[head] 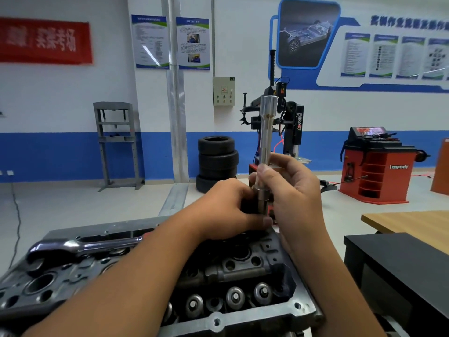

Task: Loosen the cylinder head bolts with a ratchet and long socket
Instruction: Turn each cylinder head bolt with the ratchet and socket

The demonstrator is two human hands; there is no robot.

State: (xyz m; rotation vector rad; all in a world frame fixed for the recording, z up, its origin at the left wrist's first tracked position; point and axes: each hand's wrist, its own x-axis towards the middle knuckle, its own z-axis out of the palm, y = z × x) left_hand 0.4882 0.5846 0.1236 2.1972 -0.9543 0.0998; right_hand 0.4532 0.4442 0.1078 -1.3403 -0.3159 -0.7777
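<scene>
Cast cylinder head (255, 319) below; both hands' fingers (263, 170) clamp polished long socket (266, 132) (upright, cylindrical).

A cylinder head (218, 283) lies in front of the person, low in the view. A ratchet (80, 246) rests on its far left part. Above its far edge the left hand (228, 210) and right hand (291, 193) meet, holding a long socket (266, 132) upright between them. To the right stands a table (413, 224). Behind the hands, a stack of tyres (217, 159) sits on the floor, with a tyre machine (291, 122) just right of it
</scene>
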